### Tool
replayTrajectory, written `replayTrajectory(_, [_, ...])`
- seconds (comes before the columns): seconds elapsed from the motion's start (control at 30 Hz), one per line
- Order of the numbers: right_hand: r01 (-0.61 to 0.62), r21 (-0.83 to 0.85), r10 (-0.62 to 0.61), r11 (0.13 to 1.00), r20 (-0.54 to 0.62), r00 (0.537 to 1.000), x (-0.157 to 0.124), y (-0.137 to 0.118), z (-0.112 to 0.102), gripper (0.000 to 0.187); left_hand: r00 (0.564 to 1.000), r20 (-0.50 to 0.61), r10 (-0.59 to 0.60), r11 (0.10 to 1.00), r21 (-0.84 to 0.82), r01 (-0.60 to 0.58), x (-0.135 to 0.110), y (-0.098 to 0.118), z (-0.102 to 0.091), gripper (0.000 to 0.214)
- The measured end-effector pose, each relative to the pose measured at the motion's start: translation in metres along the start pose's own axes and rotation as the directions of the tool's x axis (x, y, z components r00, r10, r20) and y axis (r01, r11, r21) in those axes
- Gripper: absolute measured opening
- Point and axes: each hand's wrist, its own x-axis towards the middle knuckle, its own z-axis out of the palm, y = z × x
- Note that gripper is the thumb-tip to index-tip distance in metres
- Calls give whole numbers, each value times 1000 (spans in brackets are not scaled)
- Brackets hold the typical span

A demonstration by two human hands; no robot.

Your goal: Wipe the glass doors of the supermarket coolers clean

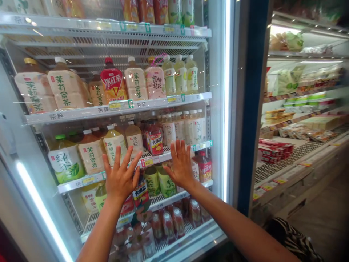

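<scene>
Both of my arms reach toward a lit drinks cooler with bottles on several shelves. My left hand (120, 178) is raised with fingers spread and holds nothing, in front of a white-labelled tea bottle (115, 142). My right hand (181, 165) is also flat and spread, bare of any object, near the shelf edge (160, 158). Reflections suggest a glass pane before the shelves; whether my palms touch it I cannot tell. Between the hands stand a red tea bottle (154, 137) and, lower down, green-labelled bottles (167, 182).
A bright light strip (227, 102) runs down the cooler's right side, with another strip (40, 209) at lower left. Further right, an open chilled display (275, 174) holds packaged food, including red packs (275, 149). Zebra-patterned fabric (291, 236) shows at bottom right.
</scene>
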Motion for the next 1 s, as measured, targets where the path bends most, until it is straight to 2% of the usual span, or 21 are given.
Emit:
replayTrajectory(0.07, [98, -4, -98, 995, 5, 995, -37, 0, 6, 91, 1000, 4, 4, 1000, 3, -4, 0, 0, 0, 74])
replayTrajectory(0.13, [152, -10, -152, 988, 13, 988, -41, 12, 6, 90, 1000, 3, 7, 1000, 5, -7, -1, 0, 0, 73])
replayTrajectory(0.2, [110, -24, -110, 994, 4, 994, -7, 34, -1, 90, 1000, -2, 7, 1000, 3, -7, 0, 0, 0, 73])
replayTrajectory(0.3, [-20, -65, 18, 998, -39, 999, 63, 68, -17, 91, 1000, -2, 0, 1000, -4, 0, 1, 1, 0, 73])
replayTrajectory(0.37, [-69, -70, 65, 995, -61, 996, 78, 78, -22, 89, 1000, -6, -3, 1000, -8, 2, 1, 1, 0, 73])
replayTrajectory(0.4, [-77, -61, 72, 995, -66, 995, 71, 78, -22, 88, 1000, -8, -3, 1000, -8, 3, 1, 1, 0, 74])
replayTrajectory(0.47, [-56, -33, 54, 998, -61, 997, 34, 69, -17, 87, 1000, -14, -2, 1000, -10, 2, 1, 1, 0, 74])
replayTrajectory(0.53, [10, -7, -10, 1000, -38, 999, -5, 60, -10, 87, 1000, -15, -3, 1000, -17, 3, 1, 1, -1, 73])
replayTrajectory(0.57, [33, -6, -33, 999, -32, 999, -15, 57, -8, 88, 1000, -16, -4, 1000, -22, 4, 1, 1, -2, 72])
replayTrajectory(0.63, [42, -10, -42, 999, -36, 998, -3, 58, -8, 88, 1000, -22, -3, 1000, -26, 3, 2, 1, -3, 70])
replayTrajectory(0.77, [-60, -29, 56, 998, -111, 992, 95, 68, -24, 89, 1000, -19, -15, 999, -31, 14, 3, 2, -6, 69])
replayTrajectory(0.83, [-88, -35, 83, 995, -135, 987, 121, 62, -29, 90, 999, -18, -29, 998, -47, 28, 4, 2, -7, 68])
replayTrajectory(0.9, [-67, -36, 63, 997, -123, 990, 108, 47, -28, 91, 999, -22, -45, 997, -64, 44, 3, 1, -8, 69])
replayTrajectory(1.0, [45, -30, -47, 999, -59, 997, 54, 18, -21, 96, 999, -15, -52, 996, -78, 51, 2, 0, -11, 70])
